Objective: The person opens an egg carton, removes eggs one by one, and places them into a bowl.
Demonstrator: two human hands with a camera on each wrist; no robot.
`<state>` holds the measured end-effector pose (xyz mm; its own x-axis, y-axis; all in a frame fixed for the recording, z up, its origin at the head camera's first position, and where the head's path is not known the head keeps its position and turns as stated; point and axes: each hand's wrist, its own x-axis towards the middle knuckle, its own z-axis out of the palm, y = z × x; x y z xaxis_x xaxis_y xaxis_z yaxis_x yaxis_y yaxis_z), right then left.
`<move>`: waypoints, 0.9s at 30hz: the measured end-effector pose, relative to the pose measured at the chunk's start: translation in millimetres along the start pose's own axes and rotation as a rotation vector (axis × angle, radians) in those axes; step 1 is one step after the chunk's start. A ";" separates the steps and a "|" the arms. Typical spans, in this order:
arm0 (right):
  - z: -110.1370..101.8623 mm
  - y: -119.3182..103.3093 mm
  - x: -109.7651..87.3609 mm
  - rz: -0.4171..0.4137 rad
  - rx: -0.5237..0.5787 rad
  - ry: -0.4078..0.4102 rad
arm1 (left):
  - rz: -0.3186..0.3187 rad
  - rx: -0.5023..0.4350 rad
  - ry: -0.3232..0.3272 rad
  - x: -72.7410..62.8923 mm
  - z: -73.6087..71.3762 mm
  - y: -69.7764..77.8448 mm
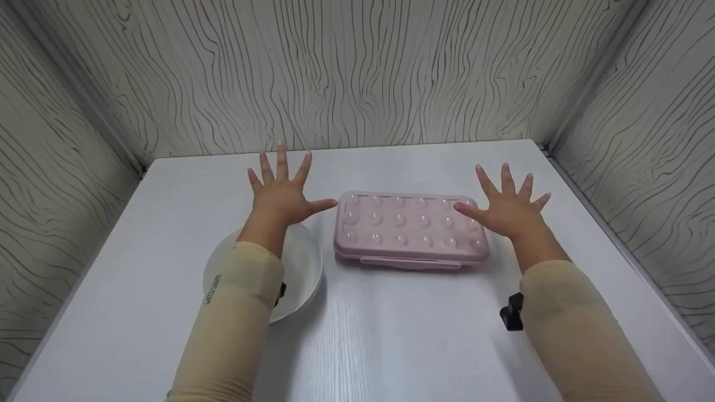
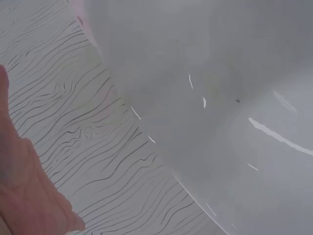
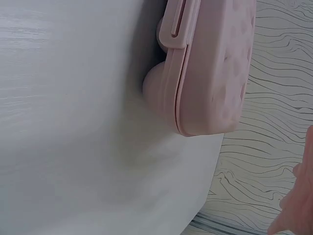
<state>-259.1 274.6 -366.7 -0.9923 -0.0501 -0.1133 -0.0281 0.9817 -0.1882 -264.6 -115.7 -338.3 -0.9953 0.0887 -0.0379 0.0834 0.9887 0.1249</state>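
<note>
A pink egg box [image 1: 410, 229] with rows of rounded bumps on its lid lies closed on the table, its latch [image 1: 410, 262] facing me. To its left stands a white bowl [image 1: 304, 268], partly covered by my left forearm. My left hand [image 1: 281, 200] is spread above the far side of the bowl, thumb pointing at the box's left corner. Over the box's right end reaches the thumb of my right hand [image 1: 511, 212], whose fingers are also spread. Neither hand holds anything. The bowl's smooth inner wall [image 2: 161, 98] fills much of the left wrist view.
The white table [image 1: 391, 335] ends at a wood-grain patterned back wall [image 1: 357, 72], with similar side walls at left and right. Both forearms wear beige sleeves, and a small black piece [image 1: 512, 312] sticks out beside the right one.
</note>
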 end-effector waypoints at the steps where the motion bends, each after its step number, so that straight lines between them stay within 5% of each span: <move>1: 0.3 -0.2 -0.1 0.000 0.003 -0.001 | 0.015 0.003 0.003 0.1 0.7 3.1; 11: 3.9 -4.1 -2.9 -0.003 -0.002 0.005 | 0.120 -0.069 -0.046 -3.3 14.7 43.6; 22: 8.6 -8.3 -9.2 -0.036 0.025 0.011 | 0.160 -0.026 -0.210 -14.4 39.7 81.8; 27: 9.9 -12.9 -10.2 -0.035 0.016 -0.001 | 0.143 -0.025 -0.223 -22.4 57.8 94.6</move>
<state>-247.5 260.7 -372.8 -0.9906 -0.0849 -0.1070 -0.0613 0.9764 -0.2072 -231.5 -17.2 -383.0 -0.9379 0.2549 -0.2354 0.2186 0.9610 0.1694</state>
